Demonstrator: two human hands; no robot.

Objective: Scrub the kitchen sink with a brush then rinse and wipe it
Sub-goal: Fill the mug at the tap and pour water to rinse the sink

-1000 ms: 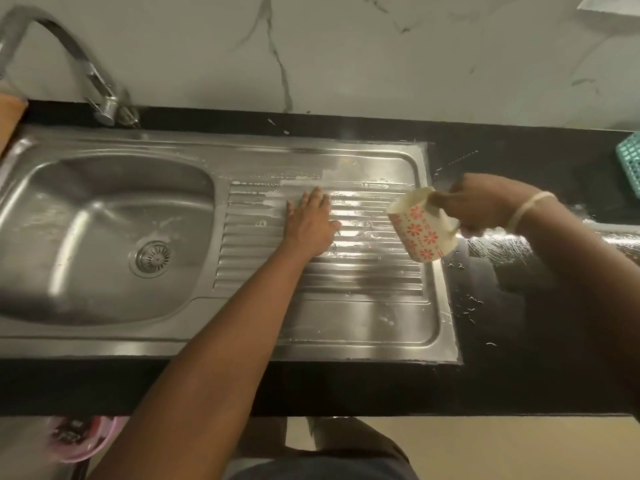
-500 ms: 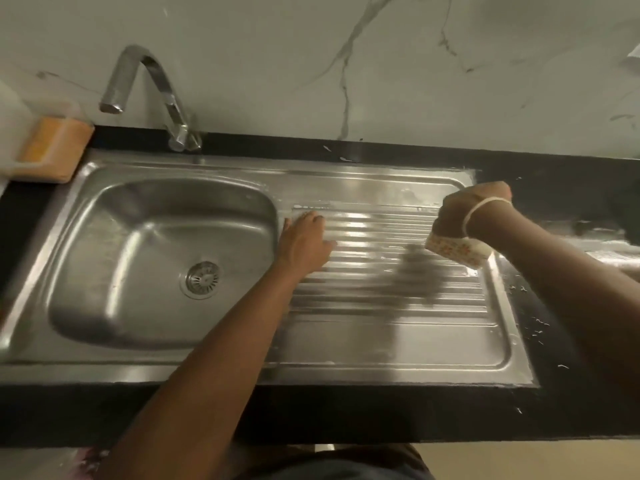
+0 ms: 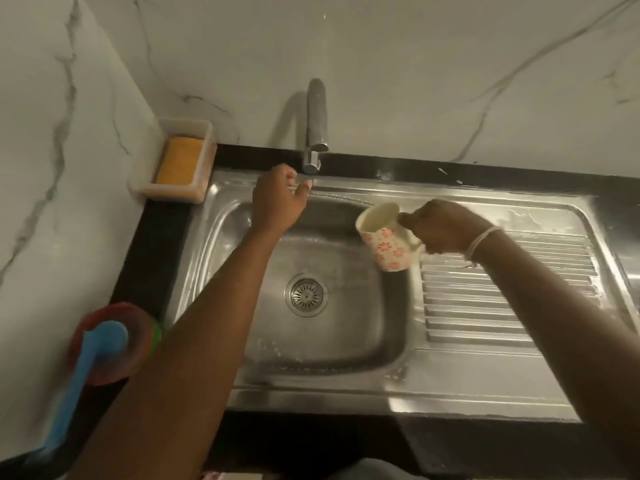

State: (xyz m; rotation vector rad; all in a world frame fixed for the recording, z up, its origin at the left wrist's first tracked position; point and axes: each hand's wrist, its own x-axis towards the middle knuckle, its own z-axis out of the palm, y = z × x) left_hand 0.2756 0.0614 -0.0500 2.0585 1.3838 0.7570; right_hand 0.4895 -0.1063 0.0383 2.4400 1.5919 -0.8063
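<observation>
The steel sink (image 3: 346, 386) has a basin with a round drain (image 3: 306, 295) and a ribbed drainboard (image 3: 485, 306) on its right. My right hand (image 3: 443, 226) grips the handle of a white mug with red flowers (image 3: 384, 237), tilted over the basin's right side. My left hand (image 3: 278, 199) reaches to the base of the chrome tap (image 3: 316, 126) at the sink's back edge; the fingers curl near it, and contact is unclear. A blue-handled brush (image 3: 86, 368) lies on the counter at the left.
A white tray holding an orange sponge (image 3: 180, 161) sits in the back left corner. The black counter (image 3: 519, 441) frames the sink. Marble walls stand behind and to the left. White specks dot the basin floor.
My left hand has left the drainboard and moved to the tap. My right hand carried the mug from the drainboard's right side to over the basin. The view shifted left.
</observation>
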